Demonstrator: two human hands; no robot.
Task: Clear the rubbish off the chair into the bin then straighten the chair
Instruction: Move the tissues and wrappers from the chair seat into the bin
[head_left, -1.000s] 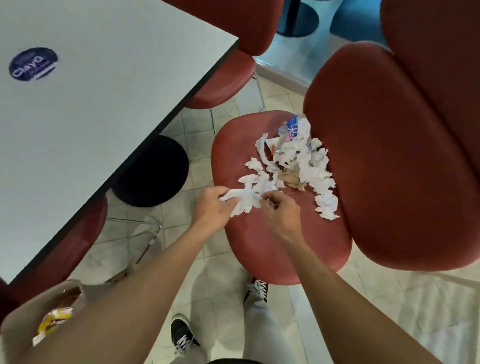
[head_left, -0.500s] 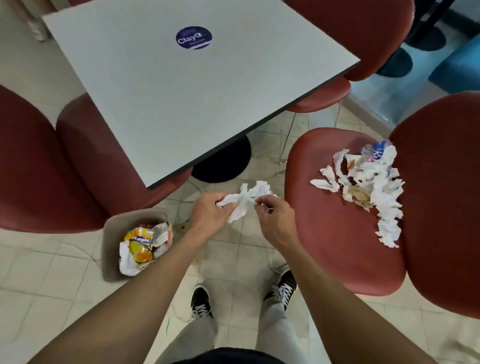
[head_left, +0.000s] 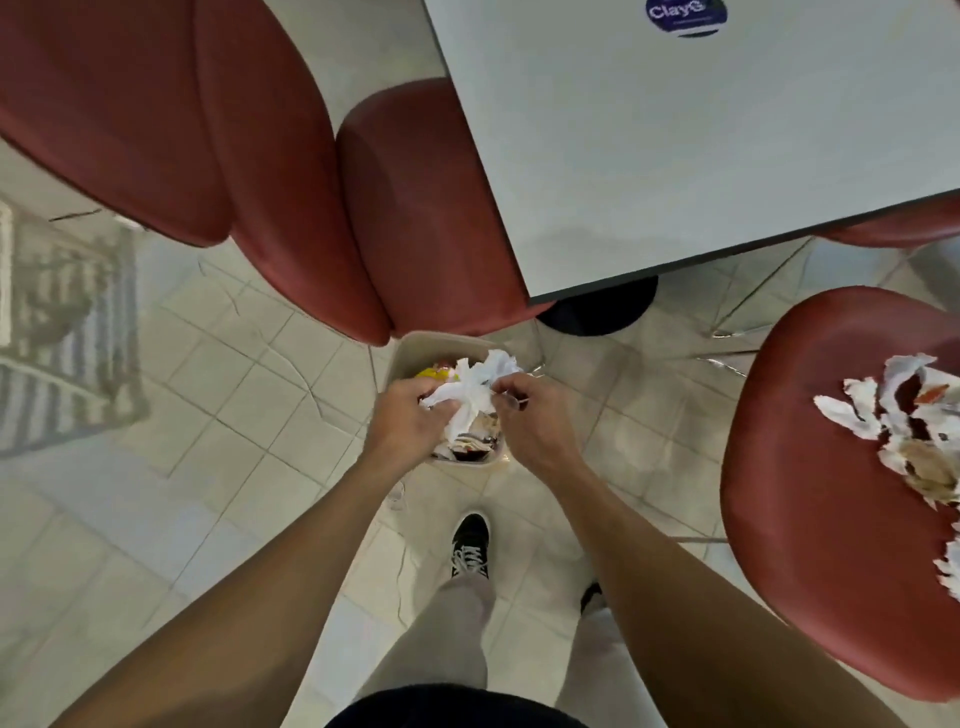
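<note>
Since the previous frame: both hands and their paper have travelled from open floor between table and chair to directly above the bin; view has swung left, so the chair now sits at the right edge.

Table (head_left: 701, 145): grey top, upper right. Not involved.

Chair (head_left: 810, 519): red seat, well apart from the hands. Most of the torn paper (head_left: 893, 421) lies on it, uncleared; chair not yet straightened.

Bin (head_left: 415, 347): beige, on the tiles beside another red seat, already holding wrappers.

Left hand (head_left: 408, 421): fingers curled round one side of the tissue wad (head_left: 470, 392). Right hand (head_left: 524, 418): thumb and fingertips pinch the other side. Wad hangs over the bin mouth, above its contents.

Step in hand, judged: release of this handful. To do well: lower the wad nearer the rim, let go with both hands together, spread fingers fully so no shred clings, check nothing flutters onto the tiles. Several more trips look necessary.

Other difference: bin formerly lower left of the hands, now beneath them.
</note>
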